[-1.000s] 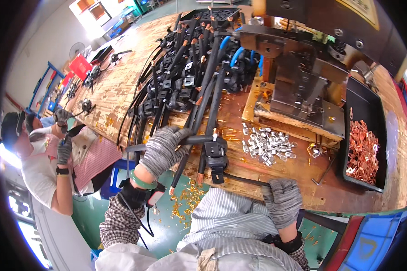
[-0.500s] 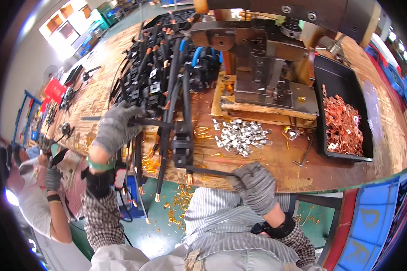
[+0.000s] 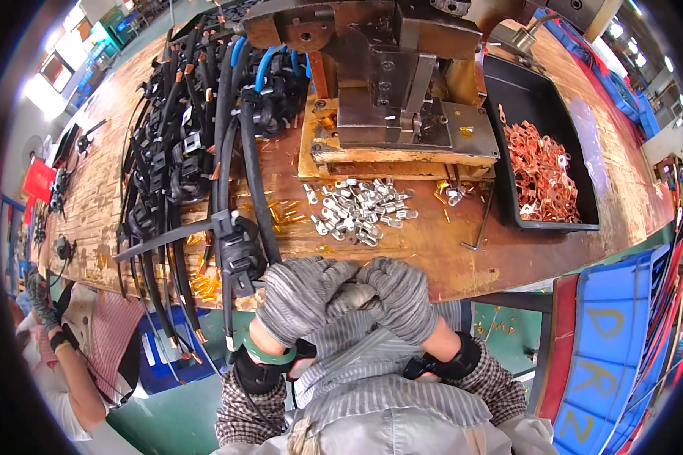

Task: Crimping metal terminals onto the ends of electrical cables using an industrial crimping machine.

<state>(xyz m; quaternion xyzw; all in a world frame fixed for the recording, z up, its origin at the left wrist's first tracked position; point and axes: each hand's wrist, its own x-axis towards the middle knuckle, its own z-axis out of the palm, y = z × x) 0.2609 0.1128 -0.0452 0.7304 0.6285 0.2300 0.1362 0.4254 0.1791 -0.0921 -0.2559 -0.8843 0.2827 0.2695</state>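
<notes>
Both my hands wear grey knit gloves and meet at the table's front edge, fingers closed. My left hand (image 3: 300,299) is curled beside a black connector block (image 3: 239,254). A short piece of dark cable (image 3: 259,285) runs from the block into its grip. My right hand (image 3: 402,299) presses against the left one's fingertips, and what it holds is hidden. A flat black strip (image 3: 163,241) sticks out leftward from the block. Behind lies a heap of black cables (image 3: 163,144), some with bare copper ends. Silver cable lugs (image 3: 360,212) are piled just beyond my hands.
A metal press (image 3: 387,98) stands behind the lugs. To its right is a black tray (image 3: 498,83) of copper lugs (image 3: 539,171). An L-shaped hex key (image 3: 484,220) lies near the tray. Blue bins (image 3: 603,341) stand at right. Another person's gloved hand (image 3: 42,299) is at left.
My left hand has let go of the strip by the cable heap and come right to my right hand. The connector block sits closer to my hands. The view has shifted rightward.
</notes>
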